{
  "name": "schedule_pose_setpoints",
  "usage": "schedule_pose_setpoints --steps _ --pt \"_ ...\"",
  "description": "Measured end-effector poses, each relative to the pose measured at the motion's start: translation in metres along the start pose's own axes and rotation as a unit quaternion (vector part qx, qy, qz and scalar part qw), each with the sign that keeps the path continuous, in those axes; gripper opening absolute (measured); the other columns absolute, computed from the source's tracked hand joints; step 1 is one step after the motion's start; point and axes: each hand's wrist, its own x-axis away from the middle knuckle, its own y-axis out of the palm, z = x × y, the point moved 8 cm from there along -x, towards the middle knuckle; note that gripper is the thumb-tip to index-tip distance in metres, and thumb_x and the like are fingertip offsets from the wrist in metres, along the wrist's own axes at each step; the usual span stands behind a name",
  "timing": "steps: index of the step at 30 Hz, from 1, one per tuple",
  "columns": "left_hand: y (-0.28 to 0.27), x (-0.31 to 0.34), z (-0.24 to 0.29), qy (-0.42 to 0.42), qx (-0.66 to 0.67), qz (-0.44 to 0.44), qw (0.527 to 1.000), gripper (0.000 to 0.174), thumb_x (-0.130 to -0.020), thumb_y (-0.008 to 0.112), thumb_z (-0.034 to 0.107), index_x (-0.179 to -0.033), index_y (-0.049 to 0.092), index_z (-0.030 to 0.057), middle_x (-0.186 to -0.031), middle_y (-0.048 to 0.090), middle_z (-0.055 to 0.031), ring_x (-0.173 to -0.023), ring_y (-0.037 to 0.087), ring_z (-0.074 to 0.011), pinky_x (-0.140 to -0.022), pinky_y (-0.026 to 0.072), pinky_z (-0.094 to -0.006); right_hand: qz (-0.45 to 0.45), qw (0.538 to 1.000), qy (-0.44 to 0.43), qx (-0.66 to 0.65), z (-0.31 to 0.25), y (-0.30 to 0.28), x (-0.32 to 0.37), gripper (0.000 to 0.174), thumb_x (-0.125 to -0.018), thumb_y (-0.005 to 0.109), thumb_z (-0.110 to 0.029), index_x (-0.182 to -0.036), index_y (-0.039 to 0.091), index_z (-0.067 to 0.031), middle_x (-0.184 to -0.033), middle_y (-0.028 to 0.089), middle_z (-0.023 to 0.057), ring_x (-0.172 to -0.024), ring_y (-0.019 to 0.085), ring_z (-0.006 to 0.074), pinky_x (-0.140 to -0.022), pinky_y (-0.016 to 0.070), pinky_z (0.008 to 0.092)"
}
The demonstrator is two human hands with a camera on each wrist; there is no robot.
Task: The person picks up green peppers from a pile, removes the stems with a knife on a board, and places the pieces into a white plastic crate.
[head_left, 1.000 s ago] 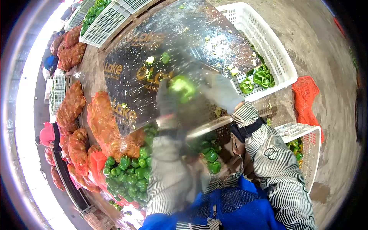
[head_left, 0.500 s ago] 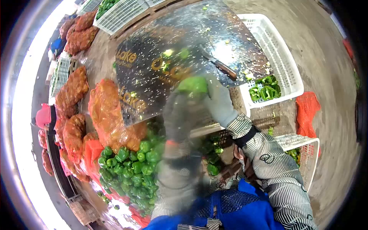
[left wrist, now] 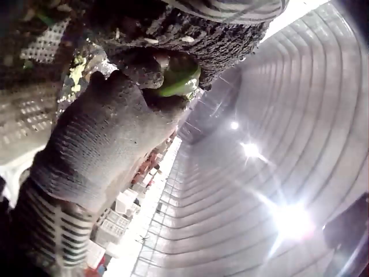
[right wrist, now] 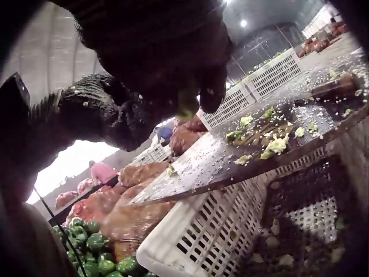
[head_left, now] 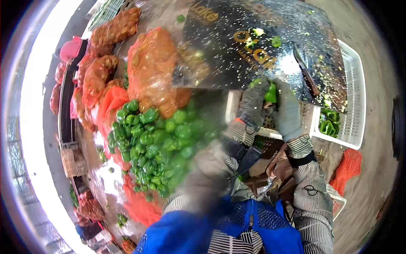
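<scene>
Both gloved hands meet at the near edge of the dark board (head_left: 228, 55), over a white crate. The left hand (head_left: 253, 103), in a dark grey glove, grips a green bell pepper (head_left: 270, 93). From the other side the right hand (head_left: 288, 110), in a lighter grey glove, holds the same pepper with curled fingers. In the left wrist view a cut-looking edge of the pepper (left wrist: 181, 81) shows between the gloves. A knife (head_left: 305, 70) with a wooden handle lies on the board, beyond the right hand.
Pepper scraps (head_left: 258, 31) and seeds litter the board. A white crate (head_left: 355, 93) at right holds cut peppers (head_left: 329, 123). Whole green peppers (head_left: 148, 144) are heaped at left, beside a full orange mesh sack (head_left: 150, 72). Below the board stands another white crate (right wrist: 202, 231).
The hands have drawn the pepper from over the board to its near edge. The knife has lain on the board since half a second ago. The head view has swung left.
</scene>
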Motion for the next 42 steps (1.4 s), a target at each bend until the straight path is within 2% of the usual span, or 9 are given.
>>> schedule_pose_setpoints --steps 10,18,20,24,25,30,33,37,42 --pt "0.035 0.023 0.030 0.307 -0.283 -0.176 0.892 0.030 -0.094 0.062 0.014 -0.120 0.057 -0.0010 -0.096 0.065 -0.0080 -0.077 0.064 -0.0188 -0.068 0.0557 -0.0267 -0.034 0.994 0.053 -0.091 0.025 -0.010 -0.006 0.057 -0.076 0.071 0.000 -0.129 0.051 -0.0054 -0.114 0.064 0.0221 -0.102 0.064 0.0367 -0.088 0.0507 0.0413" --pt "0.039 0.005 0.007 0.117 -0.205 -0.226 0.945 0.058 -0.076 0.077 0.010 -0.129 0.056 0.0073 -0.121 0.058 -0.0117 -0.102 0.062 -0.0254 -0.087 0.0547 -0.0363 -0.063 0.927 0.209 -0.305 0.054 -0.018 -0.003 0.047 -0.086 0.059 -0.002 -0.132 0.049 0.0030 -0.114 0.061 0.0170 -0.101 0.060 0.0218 -0.090 0.0482 0.0318" --pt "0.044 0.020 0.015 0.496 -0.645 -0.183 0.552 0.070 -0.076 0.078 0.010 -0.137 0.046 0.0067 -0.120 0.059 -0.0111 -0.103 0.061 -0.0268 -0.089 0.0539 -0.0369 -0.032 0.957 0.122 -0.261 0.061 -0.011 -0.005 0.043 -0.086 0.059 0.000 -0.129 0.053 -0.0032 -0.115 0.062 0.0153 -0.103 0.060 0.0227 -0.092 0.0477 0.0329" --pt "0.028 0.006 0.011 0.411 -0.487 -0.229 0.736 0.068 -0.073 0.080 0.005 -0.134 0.050 0.0039 -0.123 0.059 -0.0144 -0.116 0.056 -0.0306 -0.097 0.0494 -0.0381 -0.048 0.954 0.162 -0.246 0.065 -0.006 -0.001 0.043 -0.084 0.061 0.002 -0.125 0.055 -0.0083 -0.114 0.063 0.0130 -0.105 0.060 0.0220 -0.094 0.0471 0.0331" --pt "0.040 0.016 0.015 0.412 -0.647 -0.172 0.618 0.063 -0.072 0.076 -0.001 -0.130 0.054 0.0037 -0.125 0.058 -0.0168 -0.119 0.055 -0.0317 -0.098 0.0479 -0.0393 -0.034 0.957 0.160 -0.241 0.060 -0.013 -0.002 0.045 -0.083 0.061 0.004 -0.126 0.054 -0.0085 -0.114 0.063 0.0133 -0.106 0.060 0.0221 -0.094 0.0471 0.0329" --pt "0.070 0.027 0.027 0.534 -0.550 -0.288 0.575 0.052 -0.075 0.069 -0.004 -0.125 0.058 0.0052 -0.121 0.058 -0.0205 -0.114 0.057 -0.0354 -0.095 0.0489 -0.0415 0.031 0.963 0.178 -0.201 0.057 -0.027 -0.004 0.051 -0.077 0.058 0.010 -0.125 0.054 -0.0085 -0.107 0.066 0.0163 -0.102 0.064 0.0270 -0.091 0.0485 0.0339" --pt "0.053 -0.008 0.006 0.071 -0.361 -0.198 0.908 0.037 -0.080 0.071 0.002 -0.117 0.064 0.0034 -0.113 0.063 -0.0137 -0.105 0.062 -0.0225 -0.089 0.0521 -0.0354 0.003 0.944 0.280 -0.174 0.083 -0.036 -0.008 0.048 -0.079 0.058 0.005 -0.125 0.054 -0.0055 -0.104 0.066 0.0180 -0.100 0.065 0.0269 -0.088 0.0489 0.0342" --pt "0.059 -0.005 0.014 0.283 -0.619 -0.183 0.710 0.037 -0.086 0.074 0.014 -0.118 0.062 0.0013 -0.098 0.068 -0.0089 -0.090 0.064 -0.0138 -0.077 0.0542 -0.0267 -0.002 0.906 0.336 -0.258 0.099 -0.038 -0.004 0.047 -0.083 0.058 -0.002 -0.130 0.052 -0.0011 -0.109 0.066 0.0171 -0.099 0.063 0.0243 -0.087 0.0486 0.0344" --pt "0.063 0.002 0.027 0.312 -0.588 -0.071 0.743 0.036 -0.086 0.073 0.014 -0.117 0.061 -0.0009 -0.104 0.069 -0.0114 -0.089 0.065 -0.0167 -0.080 0.0550 -0.0294 -0.029 0.919 0.296 -0.259 0.071 -0.038 -0.005 0.048 -0.086 0.058 -0.007 -0.133 0.049 -0.0009 -0.118 0.062 0.0193 -0.107 0.061 0.0284 -0.096 0.0476 0.0382"
